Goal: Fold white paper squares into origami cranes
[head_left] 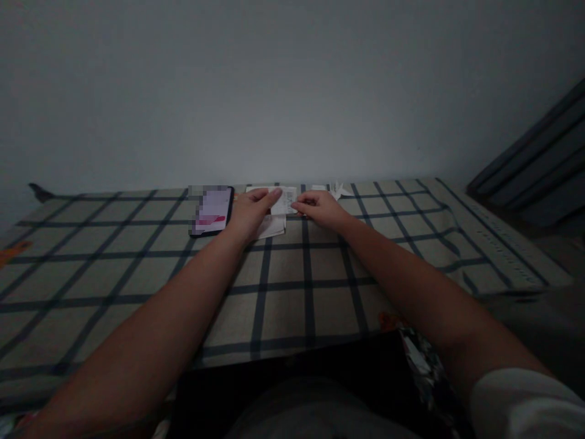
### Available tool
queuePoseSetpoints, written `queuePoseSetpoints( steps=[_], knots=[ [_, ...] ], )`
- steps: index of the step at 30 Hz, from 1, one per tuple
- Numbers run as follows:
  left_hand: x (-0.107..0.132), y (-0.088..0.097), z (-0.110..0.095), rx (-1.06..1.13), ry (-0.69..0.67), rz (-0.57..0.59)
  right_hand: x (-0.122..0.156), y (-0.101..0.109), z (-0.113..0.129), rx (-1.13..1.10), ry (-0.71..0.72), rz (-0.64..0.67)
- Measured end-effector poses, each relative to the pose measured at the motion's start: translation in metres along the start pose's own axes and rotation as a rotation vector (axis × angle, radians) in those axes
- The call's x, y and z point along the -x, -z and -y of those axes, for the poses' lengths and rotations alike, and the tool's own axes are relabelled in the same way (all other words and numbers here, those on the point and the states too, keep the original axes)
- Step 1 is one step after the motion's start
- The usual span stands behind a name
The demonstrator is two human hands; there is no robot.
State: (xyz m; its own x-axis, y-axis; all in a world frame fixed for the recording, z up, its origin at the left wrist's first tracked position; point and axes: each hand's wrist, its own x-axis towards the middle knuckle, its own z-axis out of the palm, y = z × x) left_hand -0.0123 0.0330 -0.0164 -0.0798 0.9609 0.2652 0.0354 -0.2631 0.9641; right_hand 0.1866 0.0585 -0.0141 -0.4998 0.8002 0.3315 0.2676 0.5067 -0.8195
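A small white sheet of paper with dark printing [289, 196] is between my two hands at the far side of the cloth. My left hand [253, 210] has its thumb stretched over the sheet's left part, with the fingers curled and partly hidden. At the sheet's right edge, the thumb and forefinger of my right hand [319, 206] are pinched together on the paper. A pale folded paper [274, 227] lies beneath, partly covered by my left hand. Just beyond my right hand sits a pointed white folded-paper shape [338, 190].
A phone with a lit screen [214, 210] lies left of my left hand. The checked tablecloth [283, 311] reaches back to a plain wall [292, 91]. An orange item [13, 253] is at the left edge, and a dark curtain [543, 146] hangs at the right.
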Motion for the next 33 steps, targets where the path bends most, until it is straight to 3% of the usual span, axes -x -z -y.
queuePoseSetpoints(
  steps=[4, 13, 22, 26, 33],
  knots=[
    [0.002, -0.0011, 0.0012, -0.004, 0.025, 0.066, -0.0011, 0.0015, -0.0024, 0.022, -0.021, -0.044],
    [0.0014, 0.0001, 0.0028, 0.001, 0.031, 0.037, -0.0006, 0.002, -0.0028, 0.046, -0.014, 0.017],
    [-0.0024, 0.0, 0.0022, 0.172, 0.054, 0.035, 0.001, 0.0016, 0.0018, -0.087, -0.061, -0.002],
    [-0.0026, -0.0001, 0.002, 0.242, 0.07, 0.045, 0.0002, 0.0007, -0.0001, -0.165, -0.046, -0.073],
    [-0.0017, -0.002, -0.0008, 0.218, 0.093, 0.033, -0.0001, 0.0, 0.0031, -0.257, -0.07, -0.076]
  ],
)
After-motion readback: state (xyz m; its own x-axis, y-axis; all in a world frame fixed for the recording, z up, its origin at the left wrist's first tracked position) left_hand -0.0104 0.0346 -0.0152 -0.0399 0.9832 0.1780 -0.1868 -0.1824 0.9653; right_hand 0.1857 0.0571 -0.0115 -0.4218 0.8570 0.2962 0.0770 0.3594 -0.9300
